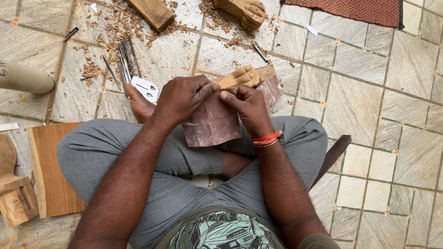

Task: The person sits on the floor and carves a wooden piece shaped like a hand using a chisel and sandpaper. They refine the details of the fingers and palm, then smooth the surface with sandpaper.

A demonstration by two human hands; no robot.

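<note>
Grey stone floor tiles spread out under a person sitting cross-legged, with wood shavings scattered toward the top of the view. Both hands meet over the lap: the left hand is curled nearly closed, its fingers pinching the upper edge of a reddish-brown sheet of sandpaper, while the right hand, wearing an orange thread at the wrist, grips the same edge just beside it with thumb and fingers bent tight. A small carved wooden figure peeks out just beyond the knuckles, seemingly resting against the sheet and a wooden block behind it. Judging by the grip, the sheet is being folded or torn to a handy size before rubbing; the next move would seem to call for a firm, even pull along one line so the paper parts cleanly. A bundle of metal chisels lies on the floor well to the left, near a bare foot, and a flat wooden plank sits beside the left knee.
</note>
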